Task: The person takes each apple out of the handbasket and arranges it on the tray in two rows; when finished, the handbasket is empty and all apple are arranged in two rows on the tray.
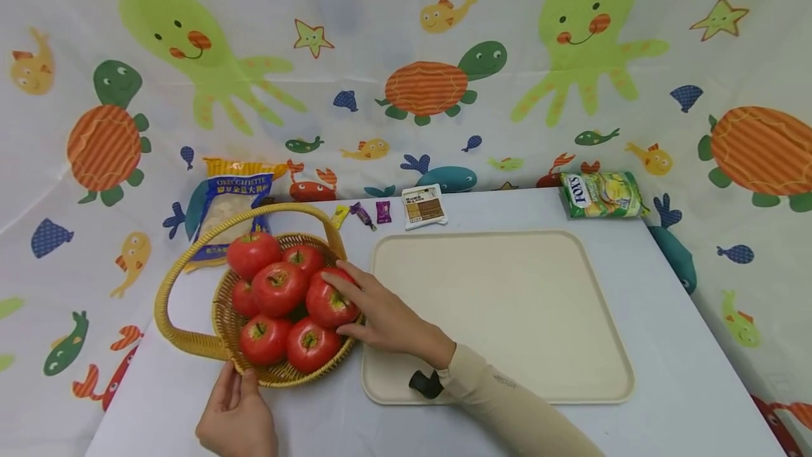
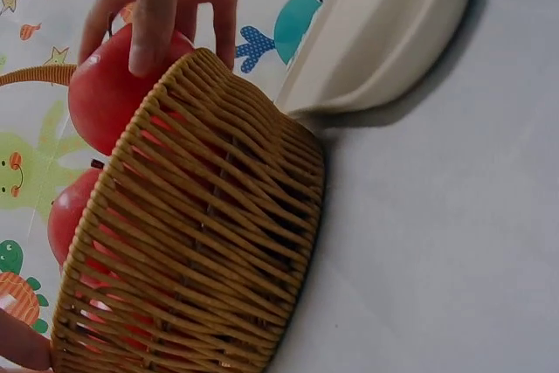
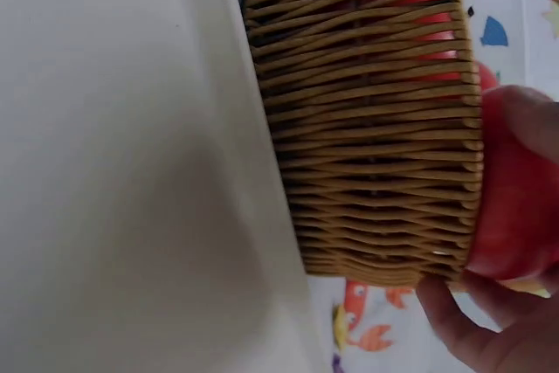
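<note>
A woven wicker basket (image 1: 223, 316) with a tall arched handle (image 1: 166, 295) stands on the left of the table, filled with several red apples (image 1: 279, 288). At its right side my right hand (image 1: 390, 316) grips one apple (image 3: 515, 207), thumb and fingers spread round it; that apple sits against the rim among the others. Below the basket's front rim, my left hand (image 1: 237, 415) pinches the edge near the foot of the handle. In the left wrist view a fingertip (image 2: 22, 342) shows at the rim, and the rest of that hand is out of sight.
A beige tray (image 1: 495, 316) lies right beside the basket. Behind are a pasta bag (image 1: 231, 196), small wrapped candies (image 1: 383, 212), a white-and-brown packet (image 1: 423, 206) and a green Fox's bag (image 1: 603, 195). A patterned cloth (image 1: 380, 34) hangs at the back.
</note>
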Demonstrator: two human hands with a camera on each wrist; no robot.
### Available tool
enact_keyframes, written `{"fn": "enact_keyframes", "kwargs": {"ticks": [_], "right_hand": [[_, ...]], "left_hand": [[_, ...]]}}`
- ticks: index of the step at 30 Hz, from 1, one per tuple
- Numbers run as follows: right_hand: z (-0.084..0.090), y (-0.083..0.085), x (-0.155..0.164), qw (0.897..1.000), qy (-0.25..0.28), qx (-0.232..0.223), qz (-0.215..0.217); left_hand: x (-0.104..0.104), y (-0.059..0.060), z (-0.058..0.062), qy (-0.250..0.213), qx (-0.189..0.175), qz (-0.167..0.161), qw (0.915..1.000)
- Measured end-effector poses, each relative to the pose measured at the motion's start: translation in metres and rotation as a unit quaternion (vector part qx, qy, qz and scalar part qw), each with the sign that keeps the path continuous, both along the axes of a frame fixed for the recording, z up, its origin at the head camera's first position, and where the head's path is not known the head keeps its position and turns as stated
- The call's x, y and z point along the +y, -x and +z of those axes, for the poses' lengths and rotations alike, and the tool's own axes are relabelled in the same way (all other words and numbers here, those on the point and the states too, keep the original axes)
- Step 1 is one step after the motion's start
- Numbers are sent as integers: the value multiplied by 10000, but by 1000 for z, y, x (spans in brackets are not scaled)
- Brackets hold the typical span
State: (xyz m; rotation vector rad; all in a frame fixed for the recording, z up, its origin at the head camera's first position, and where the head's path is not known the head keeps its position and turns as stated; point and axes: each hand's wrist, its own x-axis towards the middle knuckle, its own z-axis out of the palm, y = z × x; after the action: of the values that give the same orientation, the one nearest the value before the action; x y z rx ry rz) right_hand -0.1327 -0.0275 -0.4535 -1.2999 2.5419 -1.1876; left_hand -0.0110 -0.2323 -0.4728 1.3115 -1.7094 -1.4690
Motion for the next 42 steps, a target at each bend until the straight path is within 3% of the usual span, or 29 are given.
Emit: {"fn": "enact_keyframes", "kwargs": {"ticks": [5, 8, 14, 18, 22, 28, 33, 42], "right_hand": [[0, 1, 0, 9986, 367, -298, -223], [8, -2, 9, 9926, 835, -716, -522], [29, 5, 45, 9546, 2090, -1572, -1426], [25, 30, 65, 9430, 1982, -1574, -2160], [3, 58, 69, 9442, 1349, -1568, -2565], [-28, 81, 55, 9557, 857, -1459, -2407], [-34, 88, 41, 9604, 649, -1321, -2365], [-38, 95, 31, 9591, 505, -1386, -2415]], "left_hand": [[3, 2, 3, -242, 184, 50, 9995], [6, 2, 4, -488, 258, 36, 9985], [10, 0, 4, -529, 415, 63, 9977], [10, 0, 2, -297, 404, 21, 9987], [9, 2, 2, -111, 281, 21, 9995], [9, 3, 2, 21, 252, -9, 9997], [8, 4, 2, 55, 167, -13, 9998], [7, 4, 2, -1, 3, -26, 10000]]}}
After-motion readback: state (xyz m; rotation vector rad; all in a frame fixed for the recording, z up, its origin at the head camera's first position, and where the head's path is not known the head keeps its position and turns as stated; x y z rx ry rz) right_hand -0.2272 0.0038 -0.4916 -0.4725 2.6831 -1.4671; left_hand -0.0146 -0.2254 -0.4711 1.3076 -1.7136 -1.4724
